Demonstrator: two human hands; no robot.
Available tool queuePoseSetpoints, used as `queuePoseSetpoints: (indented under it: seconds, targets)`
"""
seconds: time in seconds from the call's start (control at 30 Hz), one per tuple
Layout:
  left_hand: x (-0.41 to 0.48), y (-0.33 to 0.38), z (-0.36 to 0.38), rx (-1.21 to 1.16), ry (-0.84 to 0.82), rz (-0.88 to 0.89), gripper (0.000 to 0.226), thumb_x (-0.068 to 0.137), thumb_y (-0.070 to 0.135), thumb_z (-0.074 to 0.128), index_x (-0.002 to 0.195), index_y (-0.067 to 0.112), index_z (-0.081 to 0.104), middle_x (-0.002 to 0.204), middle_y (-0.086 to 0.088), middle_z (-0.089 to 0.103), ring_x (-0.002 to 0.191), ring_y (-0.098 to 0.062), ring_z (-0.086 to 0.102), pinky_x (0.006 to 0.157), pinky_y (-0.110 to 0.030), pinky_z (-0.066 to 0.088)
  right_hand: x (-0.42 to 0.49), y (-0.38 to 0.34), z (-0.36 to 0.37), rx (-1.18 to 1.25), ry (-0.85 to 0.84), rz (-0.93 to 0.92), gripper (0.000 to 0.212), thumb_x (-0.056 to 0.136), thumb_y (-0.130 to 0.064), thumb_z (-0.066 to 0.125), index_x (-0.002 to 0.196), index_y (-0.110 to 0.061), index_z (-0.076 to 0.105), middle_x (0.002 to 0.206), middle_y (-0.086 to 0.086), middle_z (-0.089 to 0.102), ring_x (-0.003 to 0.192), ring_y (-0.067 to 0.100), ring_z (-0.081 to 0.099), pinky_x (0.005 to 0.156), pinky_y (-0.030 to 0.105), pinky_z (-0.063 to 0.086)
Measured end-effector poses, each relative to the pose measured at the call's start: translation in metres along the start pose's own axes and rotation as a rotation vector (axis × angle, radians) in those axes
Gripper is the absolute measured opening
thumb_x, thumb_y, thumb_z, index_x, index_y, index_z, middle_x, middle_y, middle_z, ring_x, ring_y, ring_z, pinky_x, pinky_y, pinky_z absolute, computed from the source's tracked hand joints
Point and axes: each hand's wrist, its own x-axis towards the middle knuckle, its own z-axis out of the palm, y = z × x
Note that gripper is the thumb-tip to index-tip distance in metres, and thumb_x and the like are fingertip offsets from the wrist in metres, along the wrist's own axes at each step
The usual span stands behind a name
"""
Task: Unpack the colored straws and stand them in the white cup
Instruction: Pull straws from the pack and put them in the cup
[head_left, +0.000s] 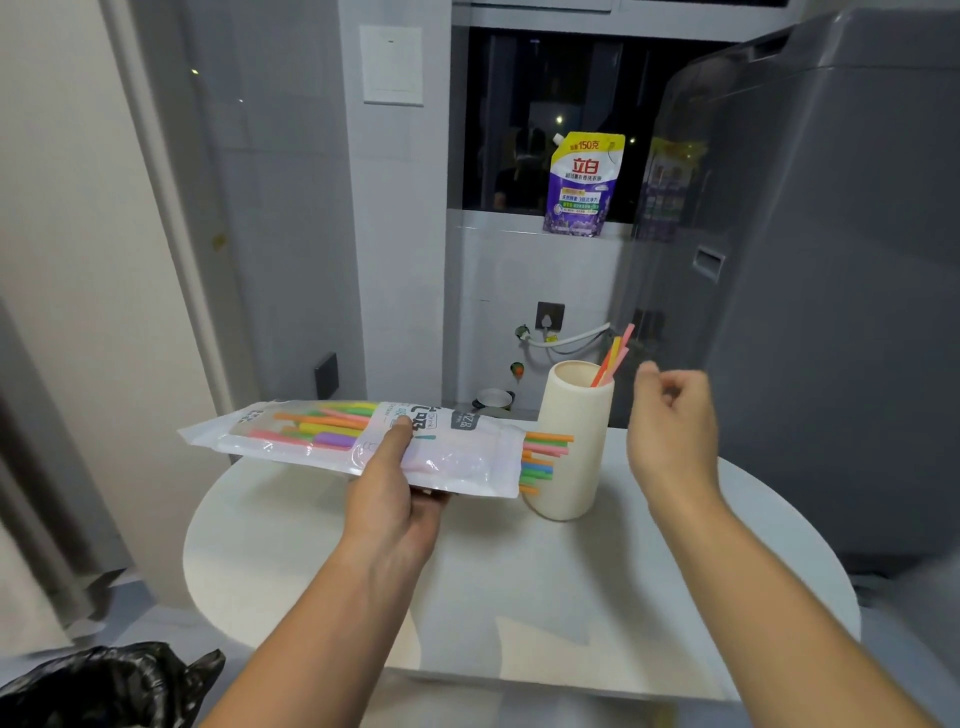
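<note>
White and partly clear, the flat plastic packet of colored straws (467, 457) lies almost level in the air above the round white table (519, 571), and we see the left hand (395, 499) holding it near its middle. The thumb presses on the printed top face and the other fingers are curled under the packet, so the grip is a pinch of the packet between thumb and fingers. At the open right end of the packet the tips of orange, green and pink straws (545, 452) stick out, and they pass in front of the tall white cup (576, 478). This cup stands upright on the table, just right of the packet. Inside it a few straws, pink, yellow and orange (615, 353), lean against the right side of the rim. The right hand (670, 421) hangs in the air just to the right of the cup, apart from it; its fingers are loosely curled, the thumb is a little apart from them, and it holds nothing. Behind, a purple and yellow detergent pouch (582, 184) stands on the window ledge, a grey washing machine (831, 260) fills the right side, and a black plastic bag (104, 686) is at the lower left corner.
</note>
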Motion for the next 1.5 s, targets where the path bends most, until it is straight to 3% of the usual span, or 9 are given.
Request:
queuePoseSetpoints:
  seconds: [0.1, 0.2, 0.33, 0.53, 0.8, 0.9, 1.03, 1.17, 1.5]
  targets:
    - [-0.003, 0.002, 0.003, 0.037, -0.043, 0.041, 0.035, 0.096, 0.013, 0.068, 0.131, 0.017, 0.063, 0.114, -0.008, 0.079, 0.096, -0.024, 0.078, 0.082, -0.049, 0.063, -0.028, 0.005, 0.009, 0.065, -0.295, 0.228, 0.042, 0.099, -0.055, 0.04, 0.086, -0.019, 0.056, 0.079, 0.0, 0.06, 0.069, 0.018, 0.054, 0.064, 0.032, 0.039]
    - [-0.008, 0.002, 0.005, 0.062, -0.074, 0.065, 0.036, 0.096, 0.013, 0.067, 0.132, 0.016, 0.062, 0.117, -0.008, 0.078, 0.097, -0.024, 0.078, 0.078, -0.048, 0.064, -0.045, 0.007, 0.016, -0.028, -0.475, 0.226, 0.052, 0.097, -0.06, 0.04, 0.086, -0.015, 0.063, 0.079, 0.003, 0.067, 0.066, 0.02, 0.06, 0.057, 0.029, 0.041]
    - [-0.013, 0.002, 0.002, 0.081, -0.048, 0.051, 0.037, 0.096, 0.013, 0.068, 0.133, 0.015, 0.062, 0.119, -0.009, 0.077, 0.099, -0.025, 0.077, 0.075, -0.045, 0.065, -0.051, 0.011, 0.018, -0.027, -0.432, 0.111, 0.042, 0.098, -0.042, 0.056, 0.077, -0.007, 0.063, 0.078, 0.009, 0.07, 0.078, 0.031, 0.067, 0.065, 0.036, 0.05]
    - [-0.013, 0.015, -0.004, 0.002, 0.039, -0.008, 0.033, 0.095, 0.01, 0.068, 0.128, 0.015, 0.064, 0.116, -0.009, 0.078, 0.097, -0.025, 0.078, 0.069, -0.043, 0.064, -0.042, 0.016, 0.008, 0.014, -0.33, -0.013, 0.039, 0.099, -0.039, 0.056, 0.069, -0.014, 0.059, 0.061, -0.002, 0.056, 0.06, 0.018, 0.049, 0.061, 0.031, 0.038]
    - [-0.015, 0.014, -0.004, -0.047, 0.09, -0.032, 0.037, 0.095, 0.008, 0.067, 0.131, 0.014, 0.063, 0.113, -0.008, 0.078, 0.091, -0.023, 0.078, 0.061, -0.041, 0.063, -0.047, 0.011, 0.001, 0.522, -0.375, 0.38, 0.036, 0.091, -0.047, 0.067, 0.079, -0.014, 0.056, 0.055, 0.0, 0.045, 0.04, 0.013, 0.037, 0.039, 0.024, 0.029]
    - [-0.015, 0.012, -0.003, -0.063, 0.092, -0.036, 0.038, 0.095, 0.008, 0.068, 0.132, 0.014, 0.062, 0.113, -0.008, 0.078, 0.091, -0.024, 0.078, 0.06, -0.042, 0.063, -0.053, 0.009, 0.005, 0.587, -0.413, 0.424, 0.032, 0.088, -0.036, 0.074, 0.076, -0.014, 0.055, 0.053, -0.001, 0.043, 0.039, 0.012, 0.037, 0.038, 0.023, 0.028]
    - [-0.016, 0.013, -0.004, -0.083, 0.082, -0.04, 0.029, 0.095, 0.008, 0.067, 0.124, 0.013, 0.064, 0.094, -0.007, 0.082, 0.076, -0.022, 0.08, 0.055, -0.039, 0.062, -0.051, 0.007, 0.005, 0.702, -0.306, 0.473, 0.025, 0.093, -0.021, 0.07, 0.077, -0.014, 0.052, 0.051, -0.002, 0.039, 0.038, 0.009, 0.035, 0.035, 0.022, 0.029]
    - [-0.017, 0.012, -0.003, -0.088, 0.07, -0.062, 0.019, 0.097, 0.01, 0.066, 0.116, 0.013, 0.065, 0.083, -0.006, 0.081, 0.07, -0.021, 0.079, 0.054, -0.038, 0.062, -0.049, 0.006, 0.007, 0.927, -0.244, 0.6, 0.029, 0.092, -0.026, 0.07, 0.073, -0.016, 0.051, 0.05, -0.005, 0.038, 0.037, 0.008, 0.032, 0.034, 0.021, 0.029]
    - [-0.019, 0.008, -0.003, -0.053, 0.073, -0.069, 0.024, 0.096, 0.009, 0.065, 0.12, 0.013, 0.065, 0.091, -0.006, 0.082, 0.075, -0.022, 0.08, 0.065, -0.042, 0.065, -0.057, 0.005, 0.014, 0.759, -0.261, 0.504, 0.027, 0.098, -0.032, 0.062, 0.086, -0.009, 0.07, 0.054, -0.001, 0.053, 0.042, 0.008, 0.044, 0.042, 0.021, 0.04]
